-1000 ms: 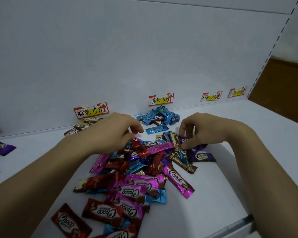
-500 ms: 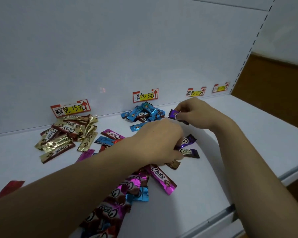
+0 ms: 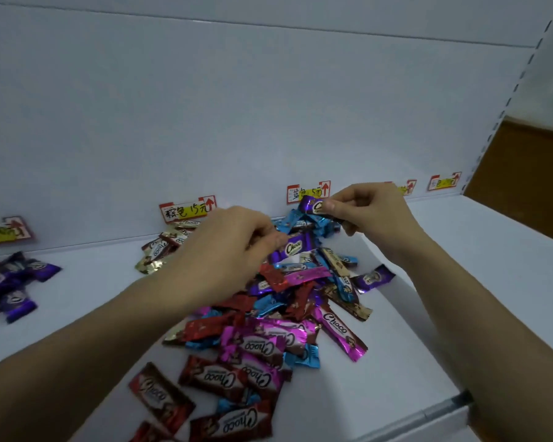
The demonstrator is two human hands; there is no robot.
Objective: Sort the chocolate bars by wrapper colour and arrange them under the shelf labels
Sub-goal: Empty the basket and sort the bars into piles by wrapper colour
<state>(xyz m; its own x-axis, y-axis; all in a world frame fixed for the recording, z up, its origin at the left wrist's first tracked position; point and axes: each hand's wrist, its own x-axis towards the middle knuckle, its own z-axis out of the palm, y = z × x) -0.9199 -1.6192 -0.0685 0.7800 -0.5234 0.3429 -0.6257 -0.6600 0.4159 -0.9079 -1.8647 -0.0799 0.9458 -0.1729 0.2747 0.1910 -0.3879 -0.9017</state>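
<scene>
A mixed pile of chocolate bars in red, pink, blue, gold and purple wrappers lies on the white shelf. My right hand pinches a small purple bar, held above the blue bars under the middle label. My left hand grips one end of a larger purple bar lifted over the pile. Gold-brown bars sit under the brown label. Sorted purple bars lie at far left.
More labels are stuck along the back wall to the right, and one label at far left. A stray purple bar lies right of the pile. The shelf's metal front edge runs at lower right.
The view swung back left, showing the purple group again. My left hand has picked up a larger purple bar from the pile. My right hand still holds its small purple bar.
</scene>
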